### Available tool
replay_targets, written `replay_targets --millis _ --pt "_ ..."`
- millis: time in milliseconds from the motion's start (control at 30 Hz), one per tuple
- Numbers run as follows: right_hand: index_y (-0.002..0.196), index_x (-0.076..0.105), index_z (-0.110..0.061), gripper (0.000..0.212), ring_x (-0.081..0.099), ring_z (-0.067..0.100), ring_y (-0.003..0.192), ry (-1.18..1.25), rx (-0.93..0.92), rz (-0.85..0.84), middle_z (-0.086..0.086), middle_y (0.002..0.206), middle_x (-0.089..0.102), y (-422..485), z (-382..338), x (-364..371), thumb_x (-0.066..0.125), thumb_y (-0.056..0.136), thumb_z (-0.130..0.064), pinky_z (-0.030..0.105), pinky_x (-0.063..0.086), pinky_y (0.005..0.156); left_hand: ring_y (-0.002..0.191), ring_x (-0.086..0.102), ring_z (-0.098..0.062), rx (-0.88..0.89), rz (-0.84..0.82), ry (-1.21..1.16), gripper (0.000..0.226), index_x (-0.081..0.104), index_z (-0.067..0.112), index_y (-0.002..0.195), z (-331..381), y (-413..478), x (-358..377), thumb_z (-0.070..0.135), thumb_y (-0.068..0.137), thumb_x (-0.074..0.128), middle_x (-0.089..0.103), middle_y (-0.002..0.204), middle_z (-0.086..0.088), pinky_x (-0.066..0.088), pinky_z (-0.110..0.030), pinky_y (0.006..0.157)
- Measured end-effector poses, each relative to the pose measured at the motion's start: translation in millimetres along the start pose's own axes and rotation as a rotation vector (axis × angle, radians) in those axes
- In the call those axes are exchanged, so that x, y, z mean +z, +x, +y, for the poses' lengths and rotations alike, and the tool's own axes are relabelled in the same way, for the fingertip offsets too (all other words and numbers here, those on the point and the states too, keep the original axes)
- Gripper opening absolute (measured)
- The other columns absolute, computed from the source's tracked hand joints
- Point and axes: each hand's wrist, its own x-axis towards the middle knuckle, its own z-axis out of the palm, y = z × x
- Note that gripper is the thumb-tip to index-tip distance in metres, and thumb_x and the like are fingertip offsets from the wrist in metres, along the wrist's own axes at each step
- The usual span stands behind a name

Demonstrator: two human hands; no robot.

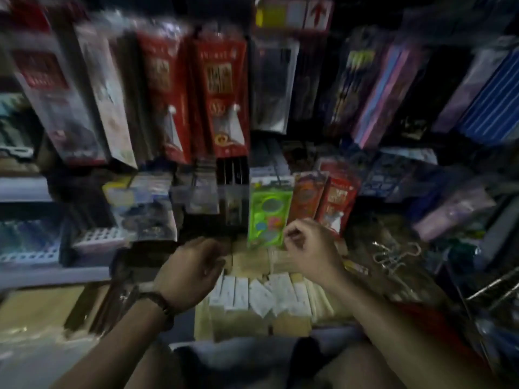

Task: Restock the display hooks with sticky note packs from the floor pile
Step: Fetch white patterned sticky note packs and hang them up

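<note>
The view is motion-blurred. A green sticky note pack [268, 217] with coloured shapes stands upright in the low row of the display, beside an orange pack [307, 195] and a red pack [337, 200]. My right hand [311, 248] is curled at the green pack's lower right edge, with thumb and forefinger pinched on it. My left hand [193, 272], with a bracelet on the wrist, hovers left of it with fingers curled and nothing visible in them. Below both hands lies the floor pile [264, 293] of white and pale yellow packs in a carton.
Tall red packs [222, 94] and other long stationery packs hang above on hooks. Loose metal hooks [393, 256] lie at the right. A perforated white basket [95, 240] and shelves are at the left. My knees are at the bottom edge.
</note>
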Motion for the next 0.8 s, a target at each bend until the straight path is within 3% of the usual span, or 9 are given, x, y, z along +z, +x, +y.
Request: replay_targets --millis 100,167,300,400,633,733,800 --pt "0.092 0.065 -0.026 0.015 0.064 0.005 0.085 0.009 0.208 -0.144 -0.008 0.094 0.065 -32 55 56 0.068 0.101 -0.014 0.023 0.051 0.075 0.091 0.065 -0.005 -0.140 -0.178 0.004 0.011 0.067 0.042 0.109 -37 -14 52 0.037 0.098 0.066 0.067 0.109 0.015 0.051 -0.025 0.074" --pt "0.101 0.072 -0.020 0.007 0.067 0.011 0.090 -0.014 0.368 -0.230 -0.004 0.100 0.071 -47 89 90 0.071 0.098 -0.013 0.024 0.051 0.077 0.092 0.062 -0.003 -0.209 -0.263 0.012 0.014 0.068 0.041 0.112 -54 -17 83 0.035 0.099 0.068 0.066 0.113 0.015 0.047 -0.021 0.075" --pt "0.113 0.074 -0.015 0.022 0.072 0.022 0.112 -0.076 0.651 -0.366 0.003 0.118 0.076 -62 151 149 0.079 0.092 -0.020 0.025 0.053 0.086 0.097 0.064 -0.006 -0.293 -0.435 -0.027 0.014 0.065 0.044 0.113 -75 -13 136 0.040 0.099 0.064 0.064 0.116 0.017 0.056 -0.031 0.084" --pt "0.125 0.070 -0.011 0.043 0.067 0.031 0.120 -0.212 0.807 -0.492 0.012 0.129 0.070 -70 194 181 0.079 0.091 -0.036 0.033 0.054 0.093 0.099 0.065 -0.006 -0.326 -0.541 -0.034 0.013 0.065 0.041 0.113 -87 -16 166 0.041 0.101 0.062 0.065 0.117 0.016 0.057 -0.029 0.085" --pt "0.140 0.059 -0.011 0.065 0.059 0.037 0.130 -0.308 1.029 -0.408 0.017 0.142 0.058 -62 275 249 0.071 0.094 -0.054 0.042 0.054 0.099 0.106 0.066 -0.014 -0.403 -0.661 0.017 0.015 0.067 0.034 0.116 -122 -30 202 0.035 0.108 0.053 0.067 0.117 0.009 0.050 -0.024 0.086" --pt "0.144 0.061 -0.013 0.085 0.056 0.037 0.132 -0.334 1.102 -0.382 0.016 0.145 0.056 -72 325 293 0.058 0.086 -0.075 0.044 0.051 0.098 0.104 0.069 -0.017 -0.339 -0.744 0.110 0.022 0.067 0.029 0.115 -119 -25 205 0.035 0.110 0.047 0.071 0.114 0.007 0.054 -0.032 0.089" --pt "0.151 0.055 -0.009 0.101 0.057 0.038 0.131 -0.344 1.165 -0.295 0.018 0.148 0.055 -68 328 302 0.061 0.077 -0.079 0.046 0.054 0.099 0.096 0.067 -0.013 -0.343 -0.776 0.090 0.018 0.064 0.032 0.105 -121 -23 210 0.038 0.110 0.047 0.070 0.106 0.009 0.053 -0.028 0.084"
